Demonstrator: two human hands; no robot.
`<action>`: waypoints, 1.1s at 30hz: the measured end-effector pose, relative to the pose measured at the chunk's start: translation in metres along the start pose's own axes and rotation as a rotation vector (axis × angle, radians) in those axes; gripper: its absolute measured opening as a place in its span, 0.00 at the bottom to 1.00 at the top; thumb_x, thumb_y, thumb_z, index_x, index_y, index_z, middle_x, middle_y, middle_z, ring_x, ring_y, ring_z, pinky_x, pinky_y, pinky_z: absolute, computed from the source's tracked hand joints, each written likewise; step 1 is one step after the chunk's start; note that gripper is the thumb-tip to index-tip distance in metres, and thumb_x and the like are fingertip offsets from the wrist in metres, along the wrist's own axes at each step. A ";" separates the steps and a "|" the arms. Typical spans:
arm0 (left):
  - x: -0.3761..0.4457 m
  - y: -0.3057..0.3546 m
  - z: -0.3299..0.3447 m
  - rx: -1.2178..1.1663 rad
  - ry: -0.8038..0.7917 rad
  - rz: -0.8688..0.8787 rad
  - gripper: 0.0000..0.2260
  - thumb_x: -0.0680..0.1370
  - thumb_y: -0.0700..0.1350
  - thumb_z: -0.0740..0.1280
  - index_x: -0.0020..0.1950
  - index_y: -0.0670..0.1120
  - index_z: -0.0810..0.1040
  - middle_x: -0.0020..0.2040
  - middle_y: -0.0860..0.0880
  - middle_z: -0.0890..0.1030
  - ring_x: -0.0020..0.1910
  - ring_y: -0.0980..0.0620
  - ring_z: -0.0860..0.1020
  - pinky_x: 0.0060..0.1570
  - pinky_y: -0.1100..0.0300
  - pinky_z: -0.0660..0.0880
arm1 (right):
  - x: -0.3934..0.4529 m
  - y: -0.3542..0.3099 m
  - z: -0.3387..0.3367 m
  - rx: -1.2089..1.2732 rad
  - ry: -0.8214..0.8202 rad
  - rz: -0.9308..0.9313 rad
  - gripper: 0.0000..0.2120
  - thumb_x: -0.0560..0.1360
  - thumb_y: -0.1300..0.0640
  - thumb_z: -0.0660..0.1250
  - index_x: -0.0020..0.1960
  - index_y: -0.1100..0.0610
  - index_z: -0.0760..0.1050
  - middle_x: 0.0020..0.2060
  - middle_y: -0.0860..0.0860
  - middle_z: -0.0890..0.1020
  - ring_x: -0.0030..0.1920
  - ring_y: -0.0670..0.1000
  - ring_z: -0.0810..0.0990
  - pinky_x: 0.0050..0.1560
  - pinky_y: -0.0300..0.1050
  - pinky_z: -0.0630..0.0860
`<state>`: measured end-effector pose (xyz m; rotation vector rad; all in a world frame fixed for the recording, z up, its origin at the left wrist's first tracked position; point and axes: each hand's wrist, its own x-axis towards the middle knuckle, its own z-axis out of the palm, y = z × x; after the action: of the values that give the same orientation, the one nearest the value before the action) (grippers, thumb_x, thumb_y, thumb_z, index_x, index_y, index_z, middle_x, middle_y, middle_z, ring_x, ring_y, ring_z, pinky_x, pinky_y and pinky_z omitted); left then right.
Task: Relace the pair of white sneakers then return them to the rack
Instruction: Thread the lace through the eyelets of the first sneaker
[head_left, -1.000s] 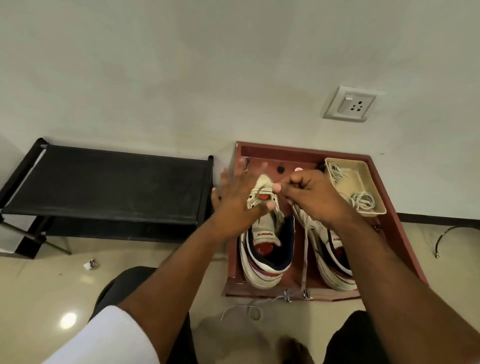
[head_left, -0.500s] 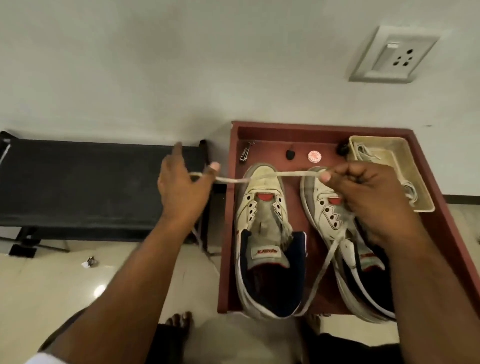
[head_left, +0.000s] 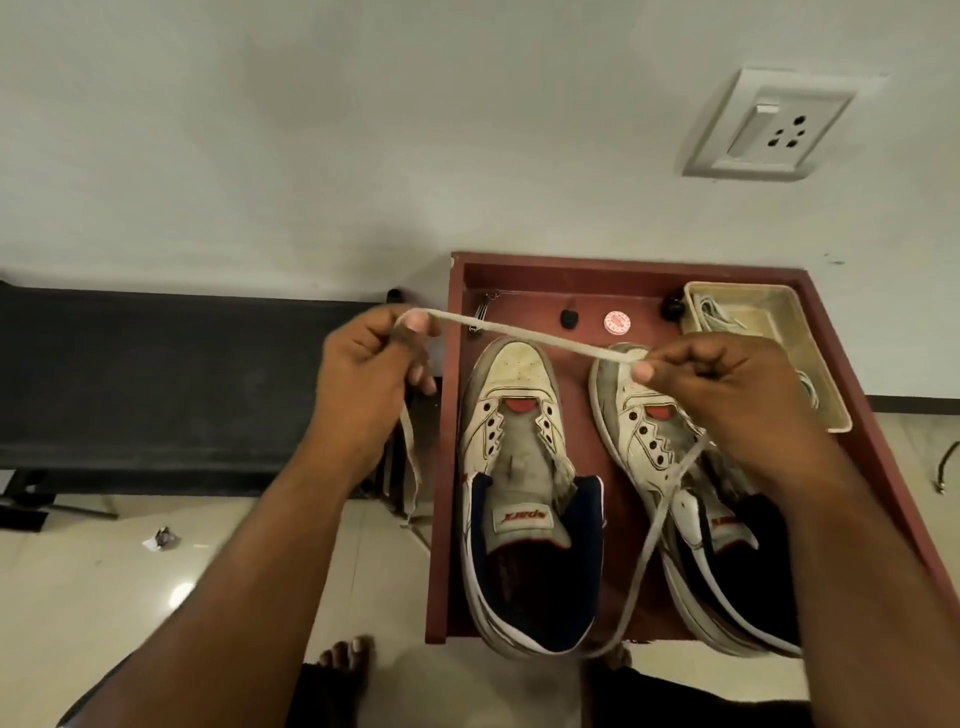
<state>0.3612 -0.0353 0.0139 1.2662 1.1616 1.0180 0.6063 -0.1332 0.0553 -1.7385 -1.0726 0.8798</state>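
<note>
Lace (head_left: 524, 338) pinched taut between left hand (head_left: 366, 374) and right hand (head_left: 727, 395), seemingly raised higher than before

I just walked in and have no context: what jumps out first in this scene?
A pale shoelace stretched taut between the left hand and right hand, above two unlaced white sneakers lying side by side in a red-brown tray. A black rack stands to its left.
</note>
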 end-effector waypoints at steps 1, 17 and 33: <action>0.004 -0.001 -0.004 -0.025 0.110 -0.039 0.09 0.82 0.47 0.63 0.47 0.46 0.82 0.30 0.52 0.75 0.30 0.54 0.72 0.37 0.58 0.76 | 0.001 0.001 -0.008 -0.011 0.050 0.008 0.03 0.70 0.58 0.74 0.42 0.57 0.83 0.23 0.46 0.76 0.24 0.41 0.71 0.29 0.29 0.70; -0.008 0.006 0.014 0.216 -0.340 0.097 0.08 0.77 0.46 0.70 0.47 0.42 0.85 0.33 0.54 0.83 0.32 0.61 0.78 0.34 0.70 0.73 | 0.018 0.007 0.030 -0.156 0.159 -0.074 0.04 0.76 0.54 0.70 0.49 0.51 0.83 0.44 0.48 0.85 0.38 0.39 0.80 0.41 0.28 0.74; -0.001 0.002 0.003 0.291 -0.261 0.031 0.14 0.70 0.57 0.69 0.44 0.47 0.85 0.38 0.48 0.84 0.38 0.45 0.80 0.39 0.62 0.76 | 0.016 0.004 -0.013 -0.323 0.385 -0.022 0.14 0.74 0.56 0.72 0.59 0.48 0.81 0.53 0.41 0.82 0.46 0.52 0.84 0.52 0.52 0.81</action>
<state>0.3646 -0.0366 0.0161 1.5984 1.1156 0.6952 0.6248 -0.1232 0.0541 -2.0521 -1.0076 0.3432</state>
